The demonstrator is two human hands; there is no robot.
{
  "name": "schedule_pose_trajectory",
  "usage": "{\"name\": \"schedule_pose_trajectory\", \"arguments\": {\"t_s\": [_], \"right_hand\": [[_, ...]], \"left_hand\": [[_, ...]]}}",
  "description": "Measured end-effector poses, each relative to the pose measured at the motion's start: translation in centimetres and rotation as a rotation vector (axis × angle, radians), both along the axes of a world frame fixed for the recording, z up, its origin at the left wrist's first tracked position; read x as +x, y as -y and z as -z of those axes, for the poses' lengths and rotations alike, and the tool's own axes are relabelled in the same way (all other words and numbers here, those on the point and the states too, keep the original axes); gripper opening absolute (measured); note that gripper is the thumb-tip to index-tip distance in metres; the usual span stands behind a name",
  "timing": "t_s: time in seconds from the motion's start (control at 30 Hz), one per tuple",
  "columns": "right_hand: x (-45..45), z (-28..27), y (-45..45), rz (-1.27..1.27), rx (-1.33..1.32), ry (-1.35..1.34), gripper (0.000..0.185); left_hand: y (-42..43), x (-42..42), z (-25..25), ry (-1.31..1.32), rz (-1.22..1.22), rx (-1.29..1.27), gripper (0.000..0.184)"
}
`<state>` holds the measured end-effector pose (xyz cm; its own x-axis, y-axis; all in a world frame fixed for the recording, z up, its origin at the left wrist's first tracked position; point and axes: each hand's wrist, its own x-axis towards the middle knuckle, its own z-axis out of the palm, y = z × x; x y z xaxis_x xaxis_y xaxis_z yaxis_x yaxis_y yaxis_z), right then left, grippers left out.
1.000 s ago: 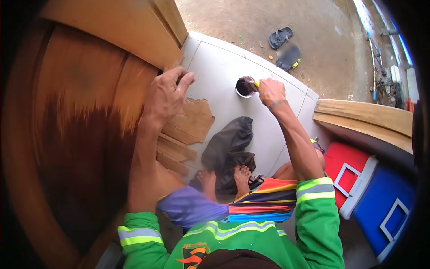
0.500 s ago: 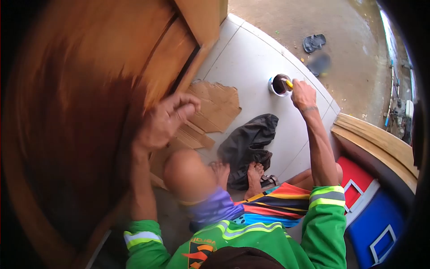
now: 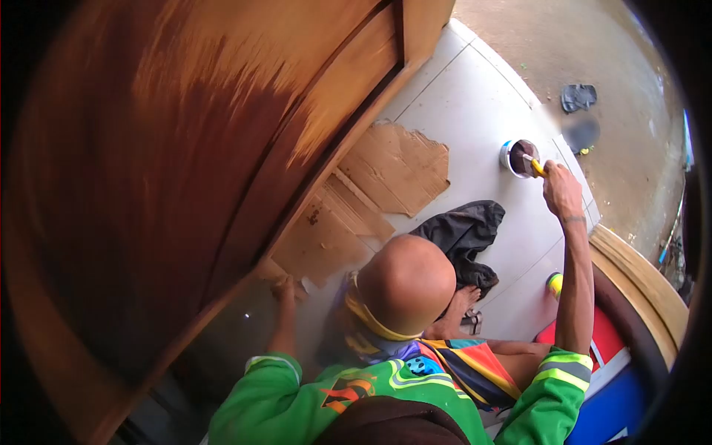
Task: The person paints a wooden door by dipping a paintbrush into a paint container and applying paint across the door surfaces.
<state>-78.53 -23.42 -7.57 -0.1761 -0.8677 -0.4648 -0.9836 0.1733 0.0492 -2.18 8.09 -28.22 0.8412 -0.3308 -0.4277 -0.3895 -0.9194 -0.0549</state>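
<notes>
My right hand (image 3: 563, 189) is closed around the yellow handle of a paintbrush (image 3: 538, 168). Its bristle end is in a small white can (image 3: 509, 159) of dark brown paint or stain (image 3: 523, 150) on the tiled floor. Low on the left, my left hand (image 3: 288, 289) is down at the bottom edge of a wooden door (image 3: 245, 148); its fingers are partly hidden and blurred, so I cannot make out their grip. Dark brown streaked coating covers the lower part of the door, with lighter orange-brown wood above.
Torn cardboard (image 3: 397, 167) lies along the door's foot. A black cloth (image 3: 467, 230) is on the tiles near my bare foot (image 3: 461, 300). Beyond the tile edge lie dark slippers (image 3: 578, 98). A wooden ledge (image 3: 641, 271) and red and blue panels (image 3: 608, 404) are at right.
My left hand has dropped from in front of the door to its bottom edge. My right hand keeps the brush at the can. The view has shifted, and my knee is raised closer.
</notes>
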Motion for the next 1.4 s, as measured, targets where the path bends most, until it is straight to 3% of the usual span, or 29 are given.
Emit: {"name": "schedule_pose_trajectory", "arguments": {"t_s": [0.1,0.17,0.27,0.33,0.43,0.53,0.67,0.87,1.07,1.23,1.4], "right_hand": [[-0.4,0.4,-0.4,-0.015,-0.010,0.016,0.015],[-0.5,0.4,-0.7,-0.029,-0.023,0.032,0.014],[-0.9,0.3,-0.2,-0.065,-0.031,0.049,0.013],[-0.8,0.2,0.0,-0.102,-0.022,0.056,0.014],[-1.0,0.5,-0.2,-0.140,-0.055,0.078,0.013],[-0.6,-0.4,0.1,-0.151,-0.070,0.082,0.013],[-0.4,-0.5,0.1,-0.200,-0.083,0.063,0.014],[0.6,-0.7,0.8,-0.187,-0.028,-0.040,0.018],[0.0,-0.1,2.0,-0.315,0.000,-0.123,0.019],[-0.1,0.2,2.3,-0.387,-0.002,-0.100,0.019],[0.9,2.4,1.6,-0.382,0.028,-0.130,0.023]], "left_hand": [[3.2,-0.1,0.6,0.012,-0.020,0.106,0.059],[2.7,1.2,0.5,-0.218,-0.174,0.028,0.068],[1.8,1.8,-0.1,-0.603,-0.451,-0.313,0.091],[1.9,-0.4,-1.5,-0.541,-0.381,-0.533,0.086],[5.7,-4.7,-3.5,-0.284,-0.344,-0.266,0.084],[3.2,-2.9,-0.8,-0.211,-0.366,-0.381,0.079],[1.2,-1.3,3.0,-0.389,-0.325,-0.760,0.067],[4.0,-1.9,1.6,-0.387,-0.332,-0.568,0.066],[9.5,-6.3,-4.6,-0.653,-0.047,-0.466,0.066],[18.0,-12.8,-13.4,-0.917,0.450,-0.295,0.066],[24.3,-20.6,-23.7,-0.829,0.882,0.035,0.068]]}}
